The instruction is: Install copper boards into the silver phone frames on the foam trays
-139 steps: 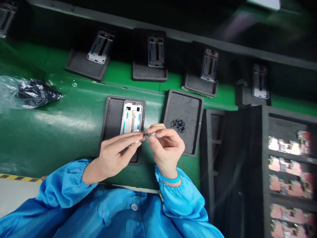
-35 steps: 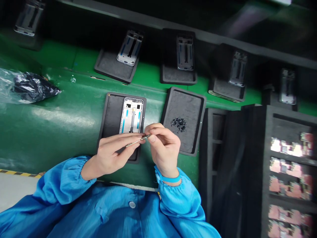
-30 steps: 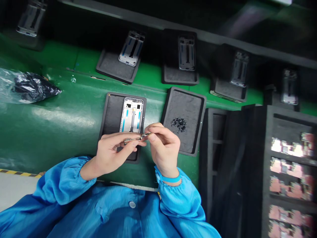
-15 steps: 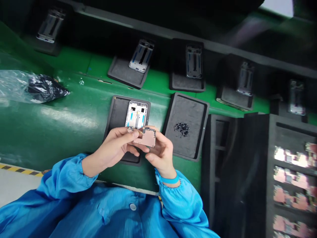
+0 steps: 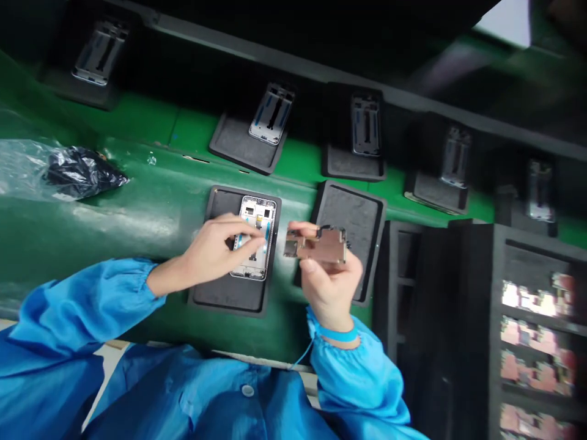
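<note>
My left hand (image 5: 219, 247) reaches over a silver phone frame (image 5: 259, 215) that lies in a black foam tray (image 5: 224, 296) on the green bench. Its fingers are curled together with the tips on the frame, and whatever they pinch is hidden. My right hand (image 5: 331, 282) is to the right of the frame. It holds a copper-coloured circuit board (image 5: 321, 244) by its lower edge, above a second black tray (image 5: 364, 211).
Several more black trays with phone frames stand on the green belt behind, such as one tray (image 5: 270, 119) and another tray (image 5: 365, 125). A clear bag of dark parts (image 5: 68, 174) lies at the left. A black rack of circuit boards (image 5: 532, 330) stands at the right.
My hands have parted. The right hand turned the board flat and carried it right over the second tray. The left hand moved down onto the phone frame. The tweezers no longer show.
</note>
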The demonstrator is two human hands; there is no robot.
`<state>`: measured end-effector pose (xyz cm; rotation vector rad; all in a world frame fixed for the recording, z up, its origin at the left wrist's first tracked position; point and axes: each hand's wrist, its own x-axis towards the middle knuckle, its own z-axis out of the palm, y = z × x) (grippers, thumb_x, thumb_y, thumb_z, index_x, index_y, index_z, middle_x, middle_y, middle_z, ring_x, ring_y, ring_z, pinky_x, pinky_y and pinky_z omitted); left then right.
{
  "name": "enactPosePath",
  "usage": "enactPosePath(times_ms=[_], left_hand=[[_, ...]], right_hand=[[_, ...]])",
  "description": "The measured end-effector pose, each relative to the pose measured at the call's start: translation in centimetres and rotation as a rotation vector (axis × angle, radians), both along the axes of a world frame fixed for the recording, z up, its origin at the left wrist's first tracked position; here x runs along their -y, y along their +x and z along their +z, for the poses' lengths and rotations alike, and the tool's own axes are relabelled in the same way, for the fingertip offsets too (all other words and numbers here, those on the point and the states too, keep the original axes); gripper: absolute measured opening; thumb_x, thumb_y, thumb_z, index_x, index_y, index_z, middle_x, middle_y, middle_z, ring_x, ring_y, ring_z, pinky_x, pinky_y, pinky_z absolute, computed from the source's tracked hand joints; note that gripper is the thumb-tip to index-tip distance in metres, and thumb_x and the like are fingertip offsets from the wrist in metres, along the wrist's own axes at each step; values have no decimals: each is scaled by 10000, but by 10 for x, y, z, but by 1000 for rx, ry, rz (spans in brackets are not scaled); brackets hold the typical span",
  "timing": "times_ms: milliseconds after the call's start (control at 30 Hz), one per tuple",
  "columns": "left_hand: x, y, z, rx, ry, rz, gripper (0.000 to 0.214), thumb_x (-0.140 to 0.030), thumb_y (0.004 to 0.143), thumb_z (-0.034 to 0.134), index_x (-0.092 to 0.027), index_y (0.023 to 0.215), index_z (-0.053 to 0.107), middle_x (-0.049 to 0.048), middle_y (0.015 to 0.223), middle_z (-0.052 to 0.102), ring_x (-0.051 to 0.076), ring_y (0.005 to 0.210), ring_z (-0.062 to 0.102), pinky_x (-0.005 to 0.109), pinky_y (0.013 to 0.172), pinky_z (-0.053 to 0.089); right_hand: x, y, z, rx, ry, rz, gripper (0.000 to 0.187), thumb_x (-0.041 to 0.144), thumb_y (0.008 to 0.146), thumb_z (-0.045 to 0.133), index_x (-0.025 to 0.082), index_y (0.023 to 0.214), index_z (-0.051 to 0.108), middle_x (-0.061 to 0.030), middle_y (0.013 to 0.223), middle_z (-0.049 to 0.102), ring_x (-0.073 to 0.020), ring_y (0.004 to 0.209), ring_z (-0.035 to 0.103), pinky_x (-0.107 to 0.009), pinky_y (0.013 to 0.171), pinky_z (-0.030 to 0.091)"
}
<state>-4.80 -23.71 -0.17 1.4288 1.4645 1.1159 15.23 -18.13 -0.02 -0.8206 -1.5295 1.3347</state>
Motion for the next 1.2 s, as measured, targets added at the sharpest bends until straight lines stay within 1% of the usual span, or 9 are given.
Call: enactPosePath(times_ms=[100,167,233,333,500,567,767,967,1200], left_hand=[[-25,-15,-15,-666,183,-73,321,-323,990,670,-125,1233,736,158,1173,738,326,1056,661,499,896,563],[-35,-16,-22,-864,217,-146,293,-295,994,655,-113,1212,729,167,1178,713,337,1039,644,487,833,562],[-38,-14,-27,-926,269,-163,166,-225,996,630,-135,1076,743,147,1152,715,326,999,648,457,778,553],[-35,-9,-25,-858,361,-179,130,-121,996,573,-145,991,701,121,1151,737,309,1012,672,435,772,550],[-19,-5,-9,-359,414,-366,109,-132,1010,511,-139,997,619,84,966,775,208,925,728,355,854,601],[-14,-6,-5,-272,402,-419,102,-176,1009,545,-130,1051,626,67,934,778,188,897,737,319,870,614],[-14,-22,-11,-435,433,-604,131,-122,1011,583,-162,1044,703,56,1076,794,199,1060,729,323,967,602],[-21,-30,-11,-548,473,-557,150,-116,1020,581,-145,1053,724,59,1060,788,214,1039,722,334,831,594],[-24,-32,-8,-604,489,-532,173,-121,1030,563,-156,1028,732,74,1086,781,223,1053,717,352,874,580]], right_hand=[[-29,7,5,187,120,-77,240,292,876,808,277,1115,792,-70,1170,782,-275,1134,725,-488,1012,579],[-45,7,5,354,202,-119,287,295,867,824,282,1151,786,-71,1179,779,-271,1130,713,-497,1019,566],[-58,5,4,506,285,-139,343,345,855,841,278,1185,773,-69,1160,787,-272,1105,708,-497,1002,566],[-70,-2,0,639,394,-94,316,398,865,833,264,1145,773,-64,1113,801,-273,1058,714,-482,963,567],[-77,-15,-9,770,547,138,251,359,921,779,225,1132,753,-74,1101,783,-266,1018,696,-459,912,538],[-77,-19,-12,804,597,191,231,331,927,767,197,1115,746,-88,1111,771,-276,1024,674,-469,911,521],[-75,-23,-15,858,668,229,208,302,932,749,195,1110,738,-106,1162,742,-294,1045,626,-487,921,497],[-77,-23,-15,868,682,237,211,297,941,746,213,1135,743,-103,1164,742,-286,1025,618,-492,916,504],[-75,-23,-14,875,696,237,219,276,934,756,203,1141,751,-112,1164,741,-290,1043,617,-492,915,517]])
